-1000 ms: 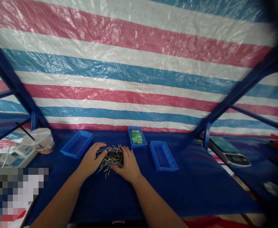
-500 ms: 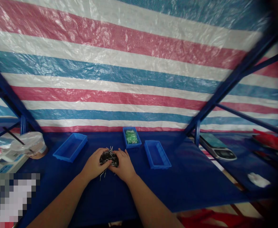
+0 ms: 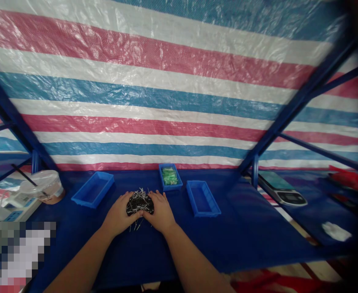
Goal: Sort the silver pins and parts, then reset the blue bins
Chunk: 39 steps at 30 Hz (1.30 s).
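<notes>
Between my hands, on the blue tabletop, is a heap of thin silver pins with dark parts (image 3: pixel 140 203); they look like nails or rivets, but their exact kind is too small to make out. My left hand (image 3: pixel 120 212) curves round the left side of the heap, thumb along its near edge. From the right, my right hand (image 3: pixel 162 211) cups it the same way, its thumb close to the left one. Some pins stick up past the far side, and a few stray ones lie below the thumbs. My palms hide the heap's sides.
Blue plastic trays stand beyond my hands: one at left (image 3: pixel 93 189), one at right (image 3: pixel 202 198), and one holding green packets (image 3: pixel 169 176). A lidded plastic cup (image 3: pixel 46 187) and power strip (image 3: pixel 16 209) are far left. A digital scale (image 3: pixel 281 188) sits on the right.
My hands have spread slightly apart, and more of the heap shows between them. The thumbs have drawn level along its near edge. The view has shifted slightly.
</notes>
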{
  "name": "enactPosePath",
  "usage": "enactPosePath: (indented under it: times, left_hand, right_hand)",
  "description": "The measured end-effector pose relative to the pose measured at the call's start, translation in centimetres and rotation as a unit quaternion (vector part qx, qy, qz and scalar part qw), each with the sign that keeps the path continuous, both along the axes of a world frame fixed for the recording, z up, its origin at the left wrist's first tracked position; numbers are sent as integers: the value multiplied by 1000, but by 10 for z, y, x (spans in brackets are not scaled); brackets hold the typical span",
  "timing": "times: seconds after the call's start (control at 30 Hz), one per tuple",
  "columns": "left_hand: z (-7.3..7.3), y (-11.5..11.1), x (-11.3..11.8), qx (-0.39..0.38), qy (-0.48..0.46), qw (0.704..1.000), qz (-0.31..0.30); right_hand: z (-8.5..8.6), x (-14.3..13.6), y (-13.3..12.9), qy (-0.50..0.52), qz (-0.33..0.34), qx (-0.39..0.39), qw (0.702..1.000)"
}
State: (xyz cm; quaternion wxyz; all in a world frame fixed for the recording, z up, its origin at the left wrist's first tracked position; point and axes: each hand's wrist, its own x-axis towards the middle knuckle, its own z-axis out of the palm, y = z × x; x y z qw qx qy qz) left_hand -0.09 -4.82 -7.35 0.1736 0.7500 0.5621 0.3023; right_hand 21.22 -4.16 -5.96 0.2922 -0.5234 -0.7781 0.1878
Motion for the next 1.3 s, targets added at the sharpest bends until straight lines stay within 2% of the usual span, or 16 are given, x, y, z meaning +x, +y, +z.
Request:
enactPosePath:
  times: [0.1,0.27,0.37,0.5,0.67,0.87,1.07,1.13,1.3]
  left_hand:
    - [4,2,3,-14,-16,999,-26]
    - [13,3,2,-39,-102,993,-48]
    - [13,4,-2,-40,-137,989,-30]
    - [9,9,-6,-45,-165,985,29]
    - [6,14,-5,-29,-162,985,51]
    - [13,14,-6,-7,-134,991,26]
    - [13,12,-19,3,-122,991,61]
    - [13,9,-23,15,-98,994,37]
    - [12,7,-28,-15,-30,995,-99]
  right_hand:
    - [-1,0,2,12,24,0,1000]
    - [3,4,1,50,31,0,998]
    - [7,6,-1,70,25,-4,997]
    - [7,7,-2,74,23,-6,997]
    - [5,6,-1,74,21,1,997]
    - [4,6,0,73,17,11,997]
    - [5,7,-2,68,16,17,997]
    - [6,7,-3,66,19,17,998]
    - [2,8,-2,32,41,3,999]
